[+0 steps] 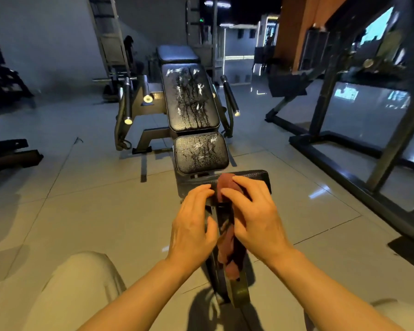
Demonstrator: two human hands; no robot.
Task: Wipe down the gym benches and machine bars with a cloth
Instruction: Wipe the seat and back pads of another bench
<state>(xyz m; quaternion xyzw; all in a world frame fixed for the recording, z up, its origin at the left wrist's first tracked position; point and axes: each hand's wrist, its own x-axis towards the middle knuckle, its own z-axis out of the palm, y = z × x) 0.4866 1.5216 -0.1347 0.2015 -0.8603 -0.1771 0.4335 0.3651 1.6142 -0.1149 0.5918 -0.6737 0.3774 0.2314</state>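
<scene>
Reddish-brown cloth (227, 253) hangs at lower centre, pinched by left hand (193, 224) and right hand (253, 217); above it, the black padded bench (191, 103) shows wet streaks, seemingly unwiped.

Bare forearms (139, 290), no sleeves; pale cream trousers (65, 283).

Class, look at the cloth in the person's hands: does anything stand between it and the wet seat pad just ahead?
Nothing visible does. The cloth, gripped by the right hand beside the left hand, lies on the foot pad; the wet seat pad sits directly beyond.
</scene>
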